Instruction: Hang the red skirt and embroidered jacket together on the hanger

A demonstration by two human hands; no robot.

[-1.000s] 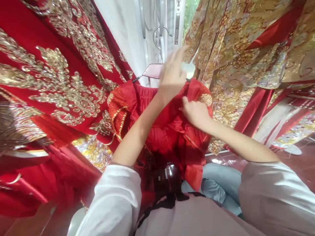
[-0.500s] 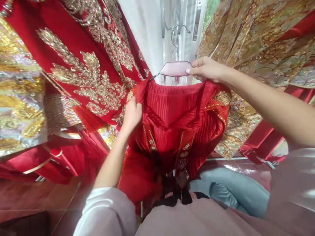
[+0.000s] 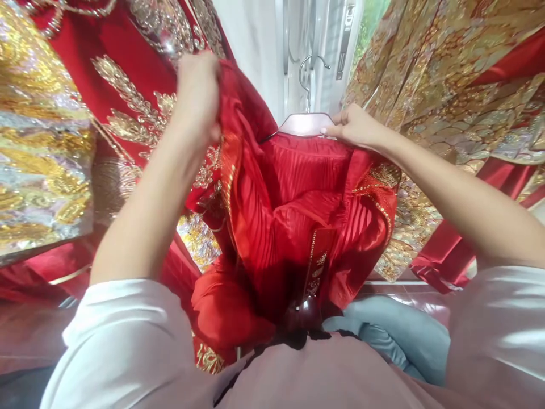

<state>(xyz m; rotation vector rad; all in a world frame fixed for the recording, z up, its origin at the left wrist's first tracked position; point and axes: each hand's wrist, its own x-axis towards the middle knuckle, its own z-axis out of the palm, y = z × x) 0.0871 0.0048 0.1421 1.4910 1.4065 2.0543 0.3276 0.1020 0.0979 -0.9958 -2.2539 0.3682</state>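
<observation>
The person's left hand point(image 3: 198, 94) has just swung up and outward, carrying the near-left shoulder of a red pleated garment point(image 3: 293, 187) high past the left end of its hanger point(image 3: 305, 124); half a second ago that hand was lower, close against the same shoulder, which lay along the hanger. For the work in hand, this seems to spread the left side away from the hanger, though whether the hanger's left end is clear of the cloth cannot be told. The left fingers are curled tight around gathered fabric. The right hand has stayed at the hanger's right edge, thumb on the front of the pale plate and fingers mostly hidden, closed in a pinch that appears to steady it. The garment hangs below the hanger, its right shoulder near the right end, between a red beaded dress point(image 3: 123, 85) and a gold patterned one point(image 3: 460, 108). No brand or label can be read: the hanger's plate shows no lettering, and any marks on the metal plate point(image 3: 342, 63) beyond are too small to make out.
</observation>
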